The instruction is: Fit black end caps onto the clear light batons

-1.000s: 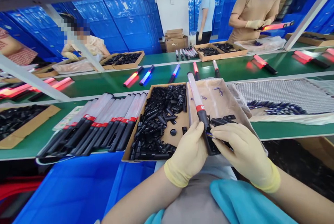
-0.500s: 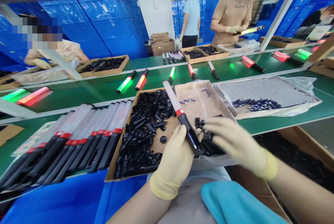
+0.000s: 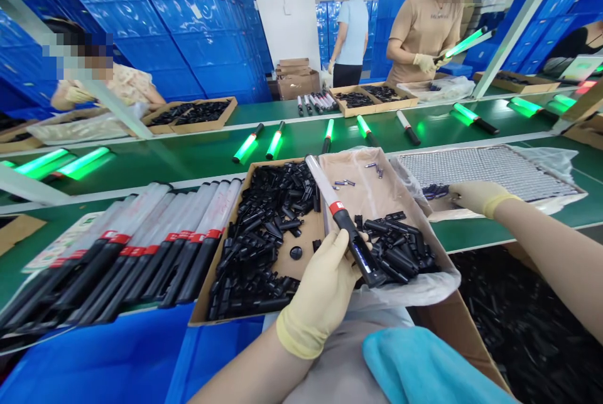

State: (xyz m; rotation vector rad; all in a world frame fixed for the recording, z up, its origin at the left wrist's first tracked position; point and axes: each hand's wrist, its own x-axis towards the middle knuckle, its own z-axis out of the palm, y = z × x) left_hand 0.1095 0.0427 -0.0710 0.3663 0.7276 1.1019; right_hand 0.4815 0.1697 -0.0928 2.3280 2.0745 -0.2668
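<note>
My left hand [image 3: 330, 284], in a pale yellow glove, is closed around the black handle of a light baton [image 3: 324, 181]. The baton has a clear tube and a red band, and slants up and away from me. A slot in its handle lies open, with something bluish inside. To the right, my gloved right hand [image 3: 480, 196] reaches into a tray of batteries [image 3: 490, 168]. Its fingers are pinched together among loose dark-blue batteries [image 3: 434, 191]; what they grip, if anything, is hidden.
A carton of black plastic parts [image 3: 264, 222] stands before me, beside a lined box [image 3: 351, 203] with more parts and a few batteries. Several unlit batons [image 3: 141, 247] lie at left. Green-lit batons [image 3: 247, 143] lie on the belt [image 3: 198, 156]. Co-workers are beyond it.
My right hand has moved from beside the baton to the battery tray, up and right. The left hand keeps the baton, shifted slightly right. Red-lit batons on the belt now glow green.
</note>
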